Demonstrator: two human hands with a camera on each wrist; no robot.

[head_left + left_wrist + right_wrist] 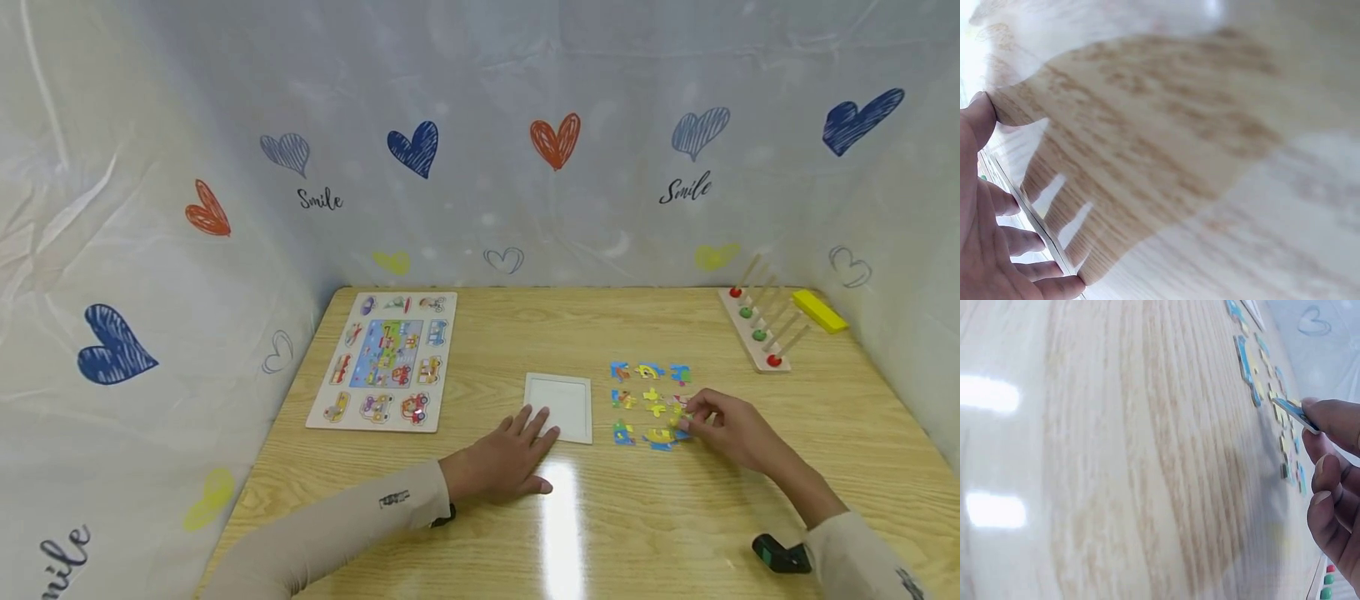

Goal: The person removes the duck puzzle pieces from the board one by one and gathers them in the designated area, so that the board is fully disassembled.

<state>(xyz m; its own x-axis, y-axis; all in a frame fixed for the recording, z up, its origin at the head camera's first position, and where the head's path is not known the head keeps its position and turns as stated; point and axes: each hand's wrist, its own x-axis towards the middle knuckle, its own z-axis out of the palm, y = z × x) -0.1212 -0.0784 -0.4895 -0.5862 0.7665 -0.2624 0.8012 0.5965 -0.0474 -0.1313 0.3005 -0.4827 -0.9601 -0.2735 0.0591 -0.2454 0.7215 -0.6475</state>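
Observation:
My right hand [731, 429] pinches a puzzle piece [1296, 414] between thumb and fingertips, raised over the table at the right edge of a group of puzzle pieces [651, 409]. Those pieces are blue, yellow and green and lie apart in loose rows. My left hand [512, 454] lies spread, its fingertips on the near left corner of a white square puzzle frame [562, 404]. In the left wrist view the fingers [1022, 240] reach over the edge of that frame. Part of the frame's corner is hidden under them.
A peg puzzle board [386, 362] with vehicle pictures lies at the left. At the back right stands a wooden peg rack [759, 333] with red and green beads, beside a yellow block [820, 311]. Curtains [480, 208] with hearts border the table.

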